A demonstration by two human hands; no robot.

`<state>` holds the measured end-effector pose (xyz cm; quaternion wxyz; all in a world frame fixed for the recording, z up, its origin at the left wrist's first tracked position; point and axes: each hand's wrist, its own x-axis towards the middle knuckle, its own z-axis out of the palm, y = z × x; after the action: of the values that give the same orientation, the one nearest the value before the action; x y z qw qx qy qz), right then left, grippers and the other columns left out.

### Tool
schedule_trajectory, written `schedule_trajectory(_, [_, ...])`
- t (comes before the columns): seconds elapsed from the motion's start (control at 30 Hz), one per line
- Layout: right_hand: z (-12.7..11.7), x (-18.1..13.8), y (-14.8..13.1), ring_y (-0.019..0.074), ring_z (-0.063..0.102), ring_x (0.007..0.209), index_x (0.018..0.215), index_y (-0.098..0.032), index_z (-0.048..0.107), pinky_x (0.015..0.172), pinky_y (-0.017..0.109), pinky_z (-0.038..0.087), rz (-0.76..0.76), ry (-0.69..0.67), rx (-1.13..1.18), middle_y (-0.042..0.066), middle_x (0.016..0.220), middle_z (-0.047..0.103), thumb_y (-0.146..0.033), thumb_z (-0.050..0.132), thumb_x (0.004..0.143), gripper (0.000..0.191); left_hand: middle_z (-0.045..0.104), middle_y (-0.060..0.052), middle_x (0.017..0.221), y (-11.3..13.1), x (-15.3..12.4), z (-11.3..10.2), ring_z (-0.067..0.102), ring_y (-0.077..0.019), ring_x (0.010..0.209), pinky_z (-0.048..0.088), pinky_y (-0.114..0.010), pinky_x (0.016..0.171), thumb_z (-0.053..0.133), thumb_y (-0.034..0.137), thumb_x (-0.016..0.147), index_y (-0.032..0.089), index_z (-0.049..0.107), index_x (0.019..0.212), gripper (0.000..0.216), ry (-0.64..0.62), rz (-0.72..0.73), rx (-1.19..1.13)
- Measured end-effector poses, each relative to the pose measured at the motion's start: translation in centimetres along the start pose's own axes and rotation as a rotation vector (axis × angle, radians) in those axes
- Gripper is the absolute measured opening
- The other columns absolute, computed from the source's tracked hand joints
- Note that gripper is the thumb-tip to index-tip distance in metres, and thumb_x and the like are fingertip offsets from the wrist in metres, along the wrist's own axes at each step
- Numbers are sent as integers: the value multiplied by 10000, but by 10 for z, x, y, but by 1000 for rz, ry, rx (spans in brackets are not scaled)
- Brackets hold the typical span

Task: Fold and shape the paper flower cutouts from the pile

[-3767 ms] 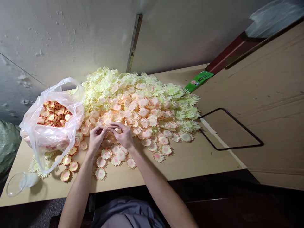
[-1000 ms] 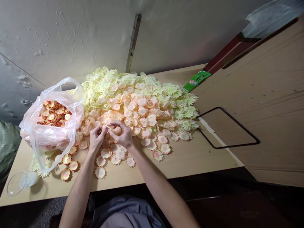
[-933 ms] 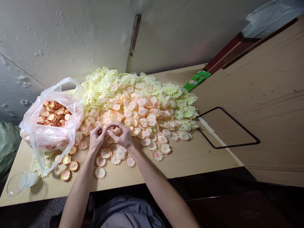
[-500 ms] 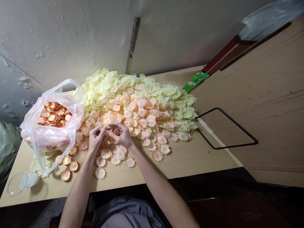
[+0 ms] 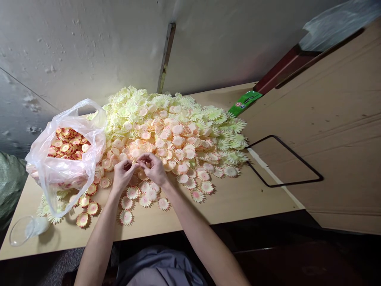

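A white plastic bag (image 5: 67, 171) stands open at the left of the table (image 5: 232, 202), filled with red-edged flower heads (image 5: 68, 143); one of its handles hangs forward and partly covers loose flowers beneath. In front of it is a clear cup (image 5: 29, 229) that looks whitish inside; I cannot tell what that is. To the right of the bag spreads a big heap of flower heads (image 5: 178, 131), pale green at the back and right, pink in the middle and front, with a few lying apart near the table's front edge. The left hand (image 5: 122, 174) and right hand (image 5: 154, 169) meet over the front of the heap, hiding some of it. The fingers of both are curled, thumbs and fingertips drawn in close together, but whether they are closed on a flower I cannot tell. Past the heap's right end, a black frame (image 5: 293, 182) sits by the cardboard (image 5: 342, 123), and a green label (image 5: 245, 102) shows behind. A metal strip (image 5: 166, 57) runs up the wall (image 5: 104, 47), and a green sack (image 5: 10, 186) bulges in at far left.
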<state>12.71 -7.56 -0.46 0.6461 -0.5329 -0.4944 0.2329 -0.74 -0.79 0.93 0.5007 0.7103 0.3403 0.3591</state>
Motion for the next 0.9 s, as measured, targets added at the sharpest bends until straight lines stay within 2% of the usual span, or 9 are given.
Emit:
schedule_trajectory(0.13, [2, -1, 1, 136, 550, 688, 908, -193, 566, 629, 263, 496, -84, -2, -166, 43, 845, 594, -194, 526, 859, 63, 341, 52, 553, 4, -1, 1, 291, -72, 529, 225, -220, 510, 693, 487, 744, 158, 481, 607, 414, -4, 8, 48])
schedule_trajectory(0.27, [5, -2, -1, 178, 551, 776, 854, -201, 540, 691, 309, 495, -177, 83, -268, 59, 851, 585, -81, 454, 821, 151, 318, 51, 551, 9, -2, 3, 279, -73, 526, 222, -228, 505, 654, 475, 788, 164, 443, 587, 426, -20, 30, 63])
schedule_trajectory(0.33, [3, -1, 1, 191, 553, 812, 815, -204, 531, 727, 329, 497, -204, 165, -280, 62, 844, 589, -62, 439, 807, 170, 307, 50, 551, 10, -3, 2, 276, -74, 528, 221, -230, 506, 656, 471, 789, 166, 421, 574, 441, -28, 34, 58])
schedule_trajectory(0.47, [-8, 4, 7, 173, 563, 783, 844, -198, 543, 711, 317, 512, -143, 442, -225, 58, 863, 585, -105, 443, 836, 137, 283, 48, 559, 9, -4, 0, 263, -74, 531, 217, -234, 510, 631, 471, 814, 166, 392, 552, 468, -15, -1, -22])
schedule_trajectory(0.53, [-13, 6, 7, 173, 581, 798, 883, -200, 568, 708, 315, 524, -145, 493, -227, 62, 888, 601, -161, 494, 857, 87, 328, 44, 573, 8, -3, -1, 288, -73, 535, 234, -229, 512, 633, 473, 812, 158, 454, 576, 432, -15, -23, -68])
schedule_trajectory(0.63, [-11, 6, 2, 205, 610, 904, 889, -209, 611, 723, 337, 545, -215, 474, -258, 96, 972, 620, -234, 586, 851, 52, 460, 27, 631, 6, -1, -1, 373, -78, 552, 287, -218, 525, 685, 459, 769, 146, 588, 719, 332, -26, -61, -110])
schedule_trajectory(0.7, [-6, 4, -3, 213, 620, 900, 893, -214, 628, 709, 349, 551, -273, 432, -251, 100, 965, 635, -240, 604, 844, 60, 489, 21, 642, 5, 0, -1, 395, -80, 561, 303, -216, 534, 689, 448, 769, 143, 601, 743, 318, -3, -64, -113])
schedule_trajectory(0.8, [1, -2, -10, 207, 629, 835, 922, -220, 639, 701, 362, 552, -330, 285, -226, 80, 910, 666, -225, 615, 829, 96, 432, 31, 590, 6, -1, -1, 356, -76, 549, 281, -220, 524, 652, 453, 801, 145, 546, 643, 362, 38, -35, -64])
schedule_trajectory(0.9, [4, -5, -14, 207, 639, 852, 930, -225, 648, 741, 367, 557, -336, 164, -249, 71, 917, 684, -229, 635, 815, 115, 358, 42, 555, 8, -2, -1, 306, -74, 530, 243, -229, 503, 640, 482, 803, 155, 480, 577, 428, 61, -15, -20])
